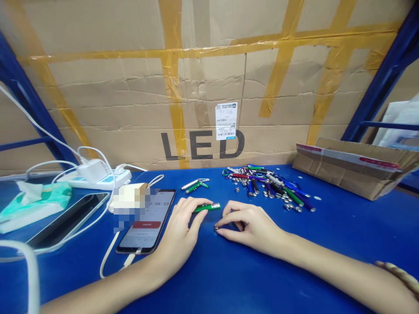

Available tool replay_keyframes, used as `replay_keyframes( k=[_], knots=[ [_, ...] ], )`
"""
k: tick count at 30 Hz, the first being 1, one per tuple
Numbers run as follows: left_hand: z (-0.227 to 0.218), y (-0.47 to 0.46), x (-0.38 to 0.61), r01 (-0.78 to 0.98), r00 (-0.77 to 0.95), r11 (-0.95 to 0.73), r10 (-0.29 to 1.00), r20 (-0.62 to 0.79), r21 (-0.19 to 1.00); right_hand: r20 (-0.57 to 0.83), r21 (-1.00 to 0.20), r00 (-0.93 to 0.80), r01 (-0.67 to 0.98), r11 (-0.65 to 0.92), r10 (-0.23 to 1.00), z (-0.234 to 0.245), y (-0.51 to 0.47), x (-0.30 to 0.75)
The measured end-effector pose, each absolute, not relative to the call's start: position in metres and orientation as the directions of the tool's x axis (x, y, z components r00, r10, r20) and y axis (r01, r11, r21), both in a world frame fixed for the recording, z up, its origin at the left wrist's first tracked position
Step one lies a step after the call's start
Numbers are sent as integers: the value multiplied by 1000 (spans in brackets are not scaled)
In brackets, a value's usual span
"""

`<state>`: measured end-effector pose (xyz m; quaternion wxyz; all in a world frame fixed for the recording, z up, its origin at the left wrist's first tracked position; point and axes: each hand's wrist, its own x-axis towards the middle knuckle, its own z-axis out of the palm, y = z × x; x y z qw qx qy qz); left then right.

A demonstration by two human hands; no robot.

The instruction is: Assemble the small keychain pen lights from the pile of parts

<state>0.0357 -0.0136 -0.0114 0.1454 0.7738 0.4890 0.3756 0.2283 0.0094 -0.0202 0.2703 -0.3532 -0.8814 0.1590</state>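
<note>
My left hand (185, 222) is closed round a small green penlight-like tube (208, 208), which carries a printed label near its right end. Just to the right, my right hand (251, 224) pinches a tiny shiny metal piece (216, 228) between thumb and finger, low over the blue tabletop; its exact kind is too small to make out. The two hands are apart. Beyond them lies a loose pile of coloured metal tubes (266, 181), with small silver caps (290, 207) at its near edge. A silver tube (190, 185) and a green tube (192, 188) lie separately behind my left hand.
A phone (144, 237) showing a timer lies left of my left hand, beside a second phone (70, 220). White cables, a power strip (111, 179) and a tissue pack (39, 200) crowd the left. An open cardboard box (347, 170) stands right; a large carton (131, 109) walls the back.
</note>
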Motion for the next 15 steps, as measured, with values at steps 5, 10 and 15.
replay_keyframes(
  k=[5, 10, 15],
  knots=[
    [-12, -13, 35, 629, 244, -496, 857, 454, 598, 434, -482, -598, 478, 735, 674, -25, 10, 229],
    [-13, -11, 32, 593, 249, -504, 856, 453, 627, 519, -645, -460, 342, 683, 720, -19, 9, 228],
    [-11, -13, 33, 526, 243, -471, 881, 405, 708, 182, -962, -337, 134, 238, 924, -4, 5, 230]
  ],
)
